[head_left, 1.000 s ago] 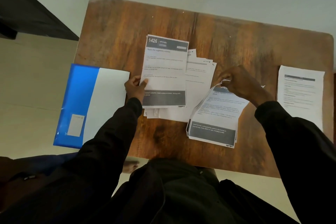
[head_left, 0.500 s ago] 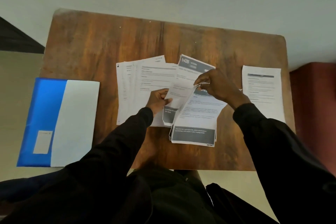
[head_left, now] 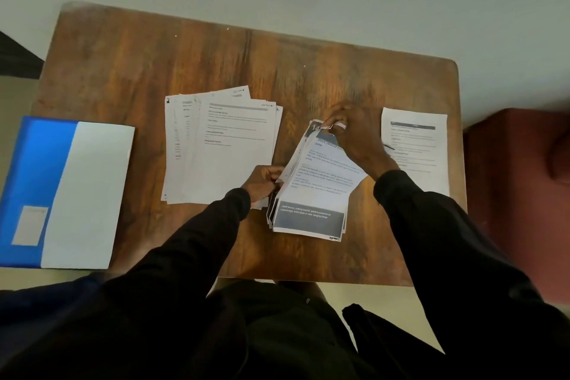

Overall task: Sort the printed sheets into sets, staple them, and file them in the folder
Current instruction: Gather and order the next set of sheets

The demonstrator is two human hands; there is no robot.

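Our left hand pinches the stack mid-frame, right hand pinches its top; we can read "Store cleaned … zone".

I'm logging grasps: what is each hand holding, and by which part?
Both hold the grey-banded stack of sheets: the left hand pinches its left edge, the right hand grips its top edge.

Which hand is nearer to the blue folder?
Left. The left hand pinches the banded stack at its left edge, toward the blue folder; the right hand grips its top, farther right.
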